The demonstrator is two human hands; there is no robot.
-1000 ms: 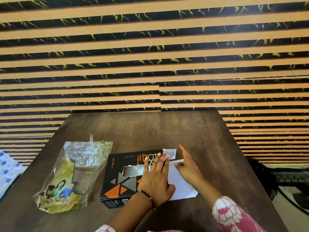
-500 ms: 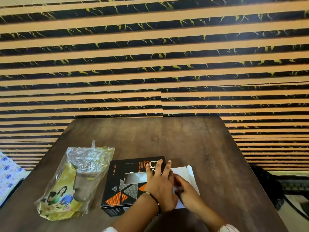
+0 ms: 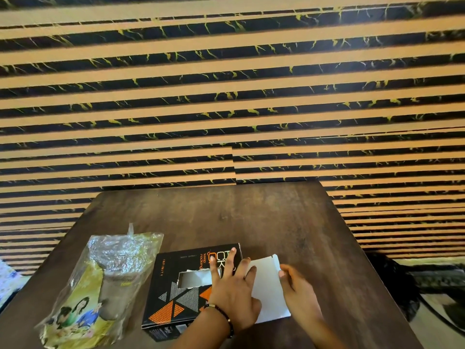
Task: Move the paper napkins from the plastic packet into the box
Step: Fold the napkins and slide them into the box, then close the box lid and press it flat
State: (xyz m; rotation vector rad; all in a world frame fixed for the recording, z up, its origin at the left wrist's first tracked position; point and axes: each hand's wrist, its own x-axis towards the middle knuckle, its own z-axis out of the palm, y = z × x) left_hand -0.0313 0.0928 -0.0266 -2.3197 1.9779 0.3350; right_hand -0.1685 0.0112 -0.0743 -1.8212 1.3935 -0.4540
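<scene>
A black box (image 3: pixel 171 298) with orange triangles lies on the table near its front edge. White napkin paper (image 3: pixel 193 279) shows through a torn opening in the box top. My left hand (image 3: pixel 234 293) lies flat on the right end of the box, fingers spread. The box's white end flap (image 3: pixel 266 285) stands open to the right. My right hand (image 3: pixel 299 293) grips the flap's right edge, thumb on top. The crumpled plastic packet (image 3: pixel 100 280), yellow with a printed picture, lies left of the box, apart from both hands.
The dark wooden table (image 3: pixel 251 217) reaches back to a wall (image 3: pixel 231 96) of orange and black stripes. A blue-flowered cloth (image 3: pixel 7 280) shows past the table's left edge. Dark objects (image 3: pixel 392 285) lie on the floor to the right.
My right hand went from lying open on the white flap to tucking in by my left hand, then moved out to the flap's right edge. The left hand stayed on the box.
</scene>
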